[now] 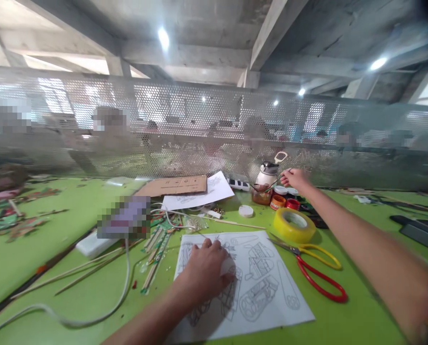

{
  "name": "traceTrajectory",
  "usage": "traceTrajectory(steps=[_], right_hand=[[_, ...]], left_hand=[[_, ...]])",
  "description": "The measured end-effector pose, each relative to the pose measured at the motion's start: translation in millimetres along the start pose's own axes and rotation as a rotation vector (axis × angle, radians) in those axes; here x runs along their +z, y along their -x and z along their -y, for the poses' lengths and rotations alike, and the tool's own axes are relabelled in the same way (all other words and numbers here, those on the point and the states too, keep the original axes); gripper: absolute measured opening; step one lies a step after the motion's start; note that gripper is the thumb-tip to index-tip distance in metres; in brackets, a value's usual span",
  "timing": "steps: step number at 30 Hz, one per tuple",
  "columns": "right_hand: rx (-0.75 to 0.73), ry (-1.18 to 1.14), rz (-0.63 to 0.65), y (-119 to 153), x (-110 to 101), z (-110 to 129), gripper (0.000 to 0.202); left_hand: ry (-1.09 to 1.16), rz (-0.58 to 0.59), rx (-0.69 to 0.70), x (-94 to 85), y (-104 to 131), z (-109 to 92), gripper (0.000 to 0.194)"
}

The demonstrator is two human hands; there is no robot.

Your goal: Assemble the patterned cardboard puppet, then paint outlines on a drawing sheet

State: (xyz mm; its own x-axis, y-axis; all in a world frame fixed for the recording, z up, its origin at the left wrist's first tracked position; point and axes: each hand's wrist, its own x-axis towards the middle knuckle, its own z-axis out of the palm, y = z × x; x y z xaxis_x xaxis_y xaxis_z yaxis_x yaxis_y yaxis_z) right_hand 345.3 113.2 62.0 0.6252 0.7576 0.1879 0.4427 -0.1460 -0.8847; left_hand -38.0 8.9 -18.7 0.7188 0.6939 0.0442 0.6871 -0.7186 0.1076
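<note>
My left hand lies on a white sheet of paper printed with black line drawings, its fingers spread and curved over the page. Further out, my right hand pinches a thin paintbrush, which slants down into a clear jar of brownish liquid; its tip is hidden there. Beside that jar stand small paint pots, one orange and one red. A white lid lies to their left on the green table.
Scissors with red and yellow handles and a yellow tape roll lie right of the paper. Thin sticks, a white cable, and a power strip are at left. Cardboard and a perforated screen stand behind.
</note>
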Motion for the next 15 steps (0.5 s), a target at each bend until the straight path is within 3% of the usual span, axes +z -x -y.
traceTrajectory(steps=[3, 9, 15], right_hand=[[0.048, 0.031, 0.069, 5, 0, -2, 0.017], [0.063, 0.025, 0.122, 10, -21, 4, 0.020], [0.094, -0.010, 0.120, 18, -10, -10, 0.022]], left_hand=[[-0.010, 0.008, 0.007, -1.6, 1, -1, 0.044], [-0.024, 0.018, 0.022, -3.0, 2, -2, 0.048], [-0.016, 0.051, 0.000, -4.6, 2, -4, 0.047]])
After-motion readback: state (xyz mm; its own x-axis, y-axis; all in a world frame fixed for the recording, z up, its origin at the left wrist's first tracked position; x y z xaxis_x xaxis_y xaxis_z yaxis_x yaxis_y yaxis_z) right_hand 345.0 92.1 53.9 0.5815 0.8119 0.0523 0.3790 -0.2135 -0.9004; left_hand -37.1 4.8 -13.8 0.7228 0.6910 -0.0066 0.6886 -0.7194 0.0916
